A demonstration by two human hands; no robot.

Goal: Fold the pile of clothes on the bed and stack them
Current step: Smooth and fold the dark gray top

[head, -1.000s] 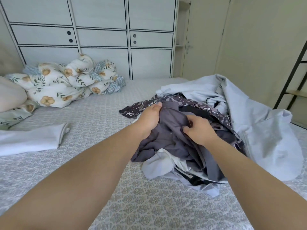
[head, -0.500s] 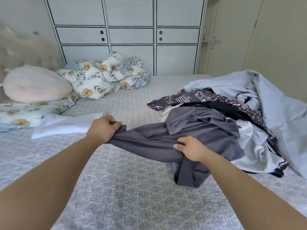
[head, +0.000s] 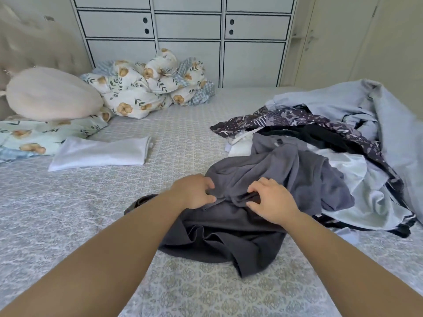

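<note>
A dark grey garment (head: 231, 234) lies bunched on the bed in front of me, half pulled off the pile of clothes (head: 338, 143) on the right. My left hand (head: 194, 191) grips a fold of the grey fabric at its upper left edge. Close beside it, my right hand (head: 270, 200) pinches another fold of the same garment. The pile holds a dark patterned piece, a black piece, white pieces and a large pale blue sheet. A folded white garment (head: 100, 154) lies flat at the left.
The bed (head: 68, 213) has a grey patterned cover. A beige cushion (head: 50, 93) and floral pillows sit at the far left, a crumpled floral quilt (head: 148, 88) at the back. White cabinets (head: 187, 37) stand behind the bed.
Both hands drew the grey garment off the pile toward me, spread it sideways, then came together near its middle. The garment now lies bunched on the bed. My view shifted left.
</note>
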